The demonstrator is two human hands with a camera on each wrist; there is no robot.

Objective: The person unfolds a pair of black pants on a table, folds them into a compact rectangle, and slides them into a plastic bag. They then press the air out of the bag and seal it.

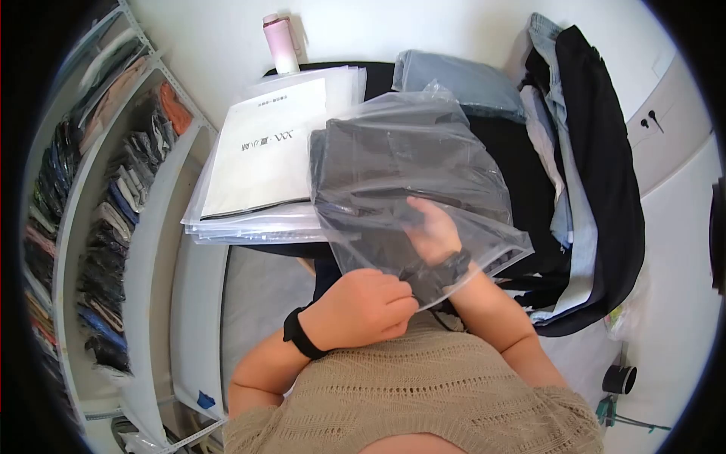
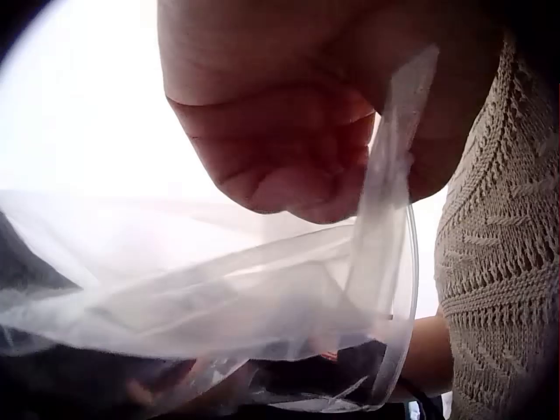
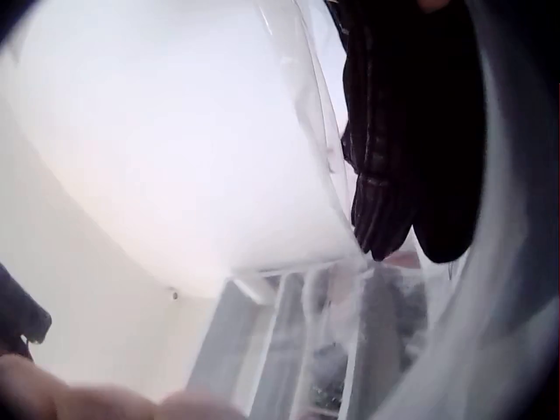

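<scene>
A clear plastic bag (image 1: 484,216) with a folded dark garment (image 1: 393,151) inside lies at the front of the dark surface. My left hand (image 1: 367,303) grips the bag's edge at its near mouth; the left wrist view shows the fingers curled beside the pinched plastic strip (image 2: 385,210). Inside the bag mouth is my right hand (image 1: 435,233), seen blurred through the film, fingers extended toward the garment's near edge. In the right wrist view the dark garment (image 3: 411,131) hangs at the upper right, with plastic film around it.
To the left lies a stack of printed clear bags (image 1: 265,151), with a pink bottle (image 1: 281,45) behind. A bagged grey-blue garment (image 1: 457,79) lies at the back. Jeans and black clothing (image 1: 601,166) drape at the right. Shelves (image 1: 76,219) with packed clothes stand at the far left.
</scene>
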